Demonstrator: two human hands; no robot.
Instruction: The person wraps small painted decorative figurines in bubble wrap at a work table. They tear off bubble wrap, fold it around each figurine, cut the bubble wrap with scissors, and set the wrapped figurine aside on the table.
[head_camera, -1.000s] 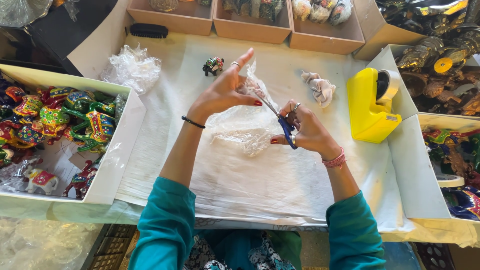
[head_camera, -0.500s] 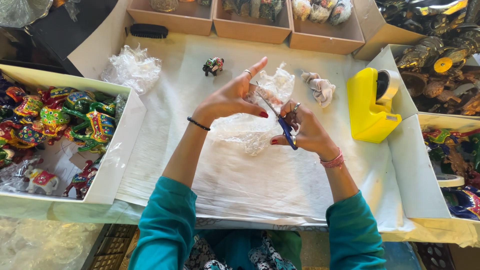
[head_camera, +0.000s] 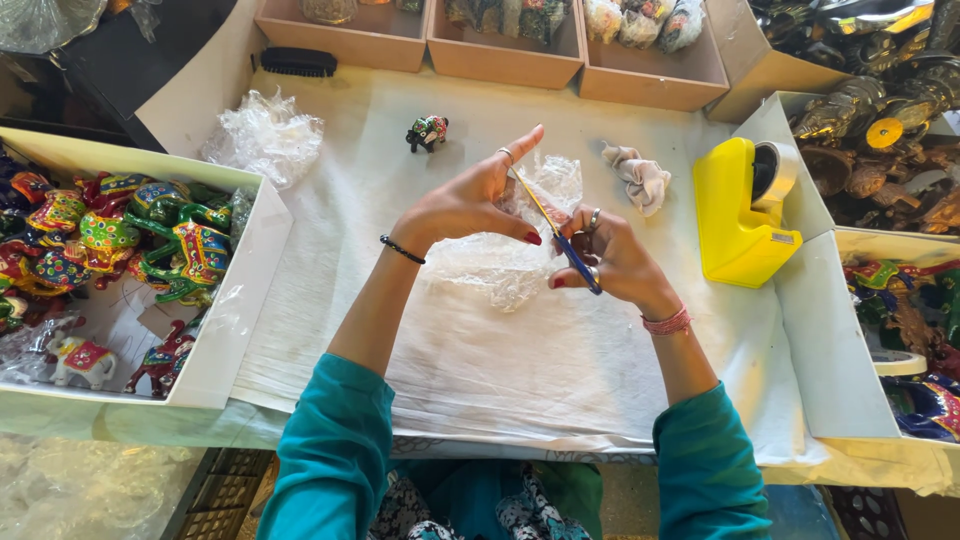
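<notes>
My left hand (head_camera: 470, 200) holds up a sheet of clear bubble wrap (head_camera: 505, 262) over the white-covered table (head_camera: 420, 340), index finger stretched out. My right hand (head_camera: 610, 260) grips scissors (head_camera: 560, 235) with blue handles, their blades lying across the wrap between my two hands. A small painted elephant figurine (head_camera: 428, 131) stands on the table beyond my left hand. A crumpled cloth (head_camera: 640, 178) lies beyond my right hand.
A yellow tape dispenser (head_camera: 740, 210) stands at the right. A white box (head_camera: 235, 300) of colourful painted animal figurines sits at the left. A loose wad of bubble wrap (head_camera: 265, 135) and a black brush (head_camera: 298, 62) lie far left. Wooden trays (head_camera: 500, 60) line the back.
My left hand has shifted slightly right and spread its fingers along the wrap. The scissors have moved forward along the bubble wrap.
</notes>
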